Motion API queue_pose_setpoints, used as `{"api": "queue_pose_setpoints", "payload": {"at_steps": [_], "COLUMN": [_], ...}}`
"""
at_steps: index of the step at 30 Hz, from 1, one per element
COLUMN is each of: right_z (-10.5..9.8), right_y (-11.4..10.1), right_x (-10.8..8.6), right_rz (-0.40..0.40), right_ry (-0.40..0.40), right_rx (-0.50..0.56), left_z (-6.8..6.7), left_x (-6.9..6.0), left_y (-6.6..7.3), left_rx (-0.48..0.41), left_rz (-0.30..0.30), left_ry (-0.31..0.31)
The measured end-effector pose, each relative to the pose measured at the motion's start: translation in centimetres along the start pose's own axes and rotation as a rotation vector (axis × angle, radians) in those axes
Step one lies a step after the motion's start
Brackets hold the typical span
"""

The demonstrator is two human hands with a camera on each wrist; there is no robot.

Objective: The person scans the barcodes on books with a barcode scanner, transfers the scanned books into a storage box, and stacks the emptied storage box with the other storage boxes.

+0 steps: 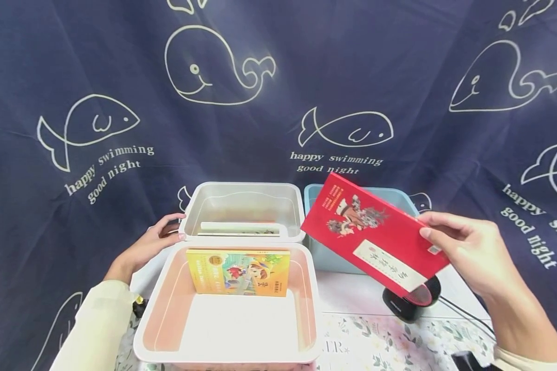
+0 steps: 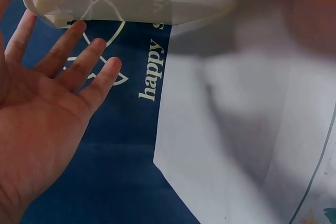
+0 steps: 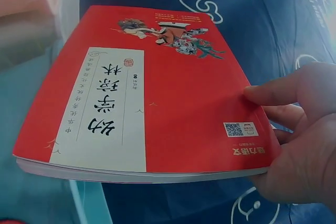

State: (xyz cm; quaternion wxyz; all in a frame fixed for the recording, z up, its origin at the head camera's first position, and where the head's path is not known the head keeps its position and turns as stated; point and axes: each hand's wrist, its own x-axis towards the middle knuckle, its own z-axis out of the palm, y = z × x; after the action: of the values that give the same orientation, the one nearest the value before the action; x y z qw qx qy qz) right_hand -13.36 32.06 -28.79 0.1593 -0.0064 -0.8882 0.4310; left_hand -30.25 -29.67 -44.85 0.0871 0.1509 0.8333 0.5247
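Observation:
My right hand (image 1: 473,252) holds a red book (image 1: 353,221) by one end, thumb on the cover and fingers behind. The book tilts in the air in front of the blue bin (image 1: 394,196), hiding much of it. In the right wrist view, the red book (image 3: 184,98) shows a white title panel and a painted figure. At the left end of the grey bin (image 1: 246,186), my left hand (image 1: 155,242) touches the rim. The left wrist view shows that hand (image 2: 47,103) with fingers spread and fairly straight against the bin's side.
A pink bin (image 1: 162,314) stands nearest, with a yellow picture book (image 1: 241,273) upright against its far wall. Thin books (image 1: 241,229) lie low in the grey bin. Right of the pink bin, a round black device (image 1: 404,304) trails a cable. A dark whale-print curtain (image 1: 278,134) hangs behind.

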Motion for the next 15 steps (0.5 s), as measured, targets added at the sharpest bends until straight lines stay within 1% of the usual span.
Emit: {"api": "queue_pose_setpoints", "payload": {"at_steps": [3, 7, 15], "right_z": [0.7, 1.8, 4.9], "right_y": [-1.1, -2.7, -5.1], "right_x": [1.3, 3.1, 7.1], "right_rz": [-0.011, -0.04, -0.085], "right_ry": [-0.021, -0.046, -0.04], "right_rx": [0.0, 0.026, 0.13], "left_z": [0.0, 0.0, 0.0], "left_x": [0.0, 0.0, 0.0], "left_y": [0.0, 0.0, 0.2], "left_rx": [0.012, 0.033, 0.049], "left_rz": [-0.008, -0.016, -0.031], "left_ry": [-0.004, -0.002, 0.012]}}
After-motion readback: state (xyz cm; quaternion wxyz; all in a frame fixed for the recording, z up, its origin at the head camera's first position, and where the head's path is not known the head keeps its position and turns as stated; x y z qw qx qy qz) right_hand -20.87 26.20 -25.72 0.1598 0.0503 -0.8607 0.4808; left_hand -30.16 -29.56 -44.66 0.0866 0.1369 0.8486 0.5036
